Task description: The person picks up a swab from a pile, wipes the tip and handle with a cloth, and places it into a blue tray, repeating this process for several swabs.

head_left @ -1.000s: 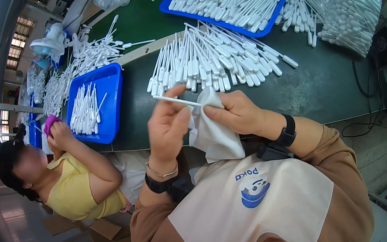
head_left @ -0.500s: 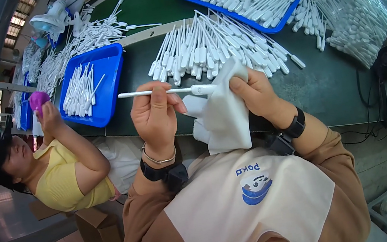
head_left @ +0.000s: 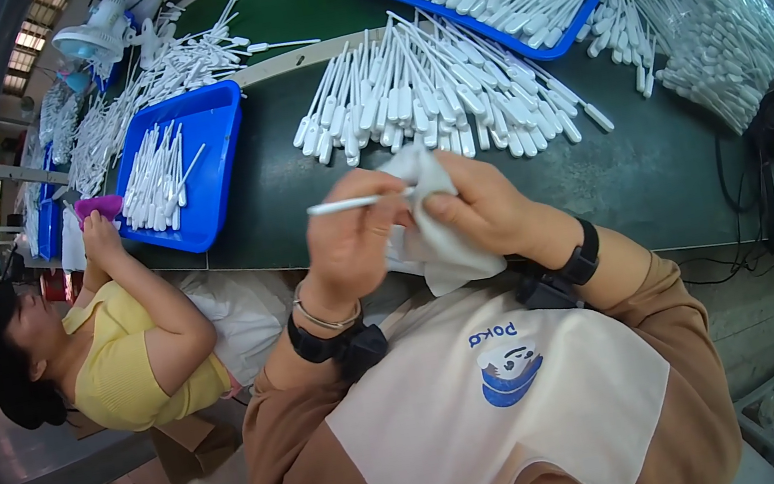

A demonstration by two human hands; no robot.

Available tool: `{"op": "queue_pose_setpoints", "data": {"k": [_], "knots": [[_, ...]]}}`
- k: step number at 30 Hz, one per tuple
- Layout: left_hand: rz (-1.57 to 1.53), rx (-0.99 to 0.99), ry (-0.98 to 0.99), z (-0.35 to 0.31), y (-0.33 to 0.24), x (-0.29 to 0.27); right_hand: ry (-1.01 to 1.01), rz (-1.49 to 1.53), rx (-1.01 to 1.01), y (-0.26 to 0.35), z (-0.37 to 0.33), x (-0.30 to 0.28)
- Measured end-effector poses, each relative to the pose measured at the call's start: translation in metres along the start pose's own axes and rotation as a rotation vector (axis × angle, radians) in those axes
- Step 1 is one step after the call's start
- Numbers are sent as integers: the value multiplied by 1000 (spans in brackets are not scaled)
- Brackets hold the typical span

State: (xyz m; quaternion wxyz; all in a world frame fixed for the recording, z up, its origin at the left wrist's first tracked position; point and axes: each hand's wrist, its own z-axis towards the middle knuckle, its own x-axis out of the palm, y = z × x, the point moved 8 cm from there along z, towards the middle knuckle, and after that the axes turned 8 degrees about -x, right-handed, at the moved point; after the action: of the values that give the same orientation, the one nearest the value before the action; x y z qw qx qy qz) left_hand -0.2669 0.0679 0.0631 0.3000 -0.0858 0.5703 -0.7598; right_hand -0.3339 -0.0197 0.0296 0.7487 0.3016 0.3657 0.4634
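Note:
My left hand [head_left: 351, 239] pinches the thin shaft of a white plastic stick [head_left: 333, 207], whose tip points left. The stick's wider handle end is hidden in a white cloth [head_left: 458, 256]. My right hand [head_left: 495, 210] is closed on that cloth, wrapping it around the handle end close to my left fingers. Both hands are held over the near edge of the dark green table [head_left: 290, 141]. Just beyond them lies a fanned pile of similar white sticks [head_left: 430, 98], their broad ends toward me.
A blue tray [head_left: 227, 156] with white sticks stands at left; another blue tray [head_left: 568, 41] holds more at the back. A clear bag [head_left: 724, 36] of sticks lies at right. Loose sticks [head_left: 177, 67] are heaped at far left. A co-worker [head_left: 135, 343] in yellow holds something purple [head_left: 99, 207].
My hands have drawn together, and the cloth has moved left over the stick's handle. The stick has shifted right. The co-worker's purple item has dropped lower and looks flatter.

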Motion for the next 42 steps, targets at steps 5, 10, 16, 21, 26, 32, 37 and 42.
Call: {"op": "queue_pose_setpoints", "data": {"k": [5, 10, 16, 21, 26, 32, 37, 42], "knots": [[-58, -58, 89, -3, 15, 8, 216, -315, -63, -2, -5, 5], [-392, -202, -39, -7, 25, -8, 97, 157, 63, 3, -3, -1], [-603, -315, -115, -5, 37, -22, 51, 359, 284, -10, -10, 3], [-648, -298, -124, -7, 41, -21, 1, 280, 297, -15, -12, 1], [-525, -168, -104, -9, 31, -25, -1, 209, 263, -19, -14, -4], [-481, -71, -78, -12, 22, -30, -17, 399, 307, -16, -13, -3], [-383, 26, -12, -13, 12, -41, -37, 665, 456, -16, -12, 0], [-26, 123, 186, -6, -14, -25, 0, 572, 412, -23, -13, 4]]}}
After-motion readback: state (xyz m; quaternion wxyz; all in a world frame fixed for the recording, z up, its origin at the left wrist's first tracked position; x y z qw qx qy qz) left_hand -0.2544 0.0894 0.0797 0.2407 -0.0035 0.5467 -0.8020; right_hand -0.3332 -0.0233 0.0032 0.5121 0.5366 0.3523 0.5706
